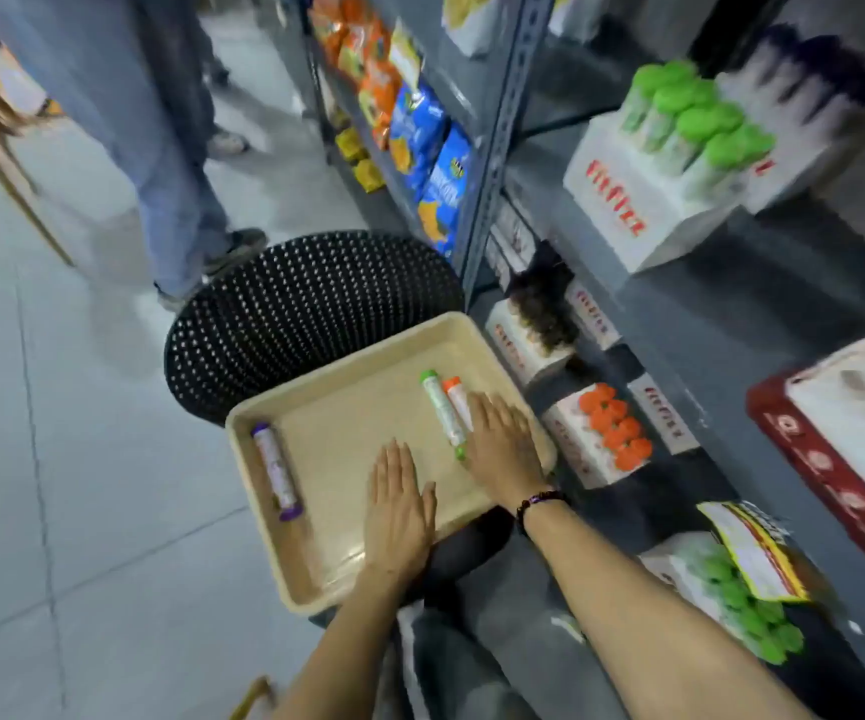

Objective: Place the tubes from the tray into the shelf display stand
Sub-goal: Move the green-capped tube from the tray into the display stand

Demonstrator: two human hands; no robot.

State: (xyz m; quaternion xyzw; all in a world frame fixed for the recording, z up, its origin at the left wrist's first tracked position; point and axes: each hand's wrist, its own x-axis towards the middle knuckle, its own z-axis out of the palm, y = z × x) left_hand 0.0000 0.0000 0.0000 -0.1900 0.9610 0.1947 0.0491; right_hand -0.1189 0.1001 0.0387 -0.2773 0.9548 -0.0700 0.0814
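Note:
A beige tray rests on a black perforated stool. In it lie a purple-capped tube by the left wall, a green-capped tube and an orange-capped tube near the right wall. My right hand lies flat over the lower part of the orange-capped tube, beside the green one; whether it grips anything I cannot tell. My left hand is flat, fingers apart, on the tray floor. White display stands on the shelves hold orange-capped tubes and green-capped tubes.
A metal shelf rack stands to the right with snack bags further back. The black stool is under the tray. Another person's legs stand on the tiled floor at the upper left. A red box sits at the right.

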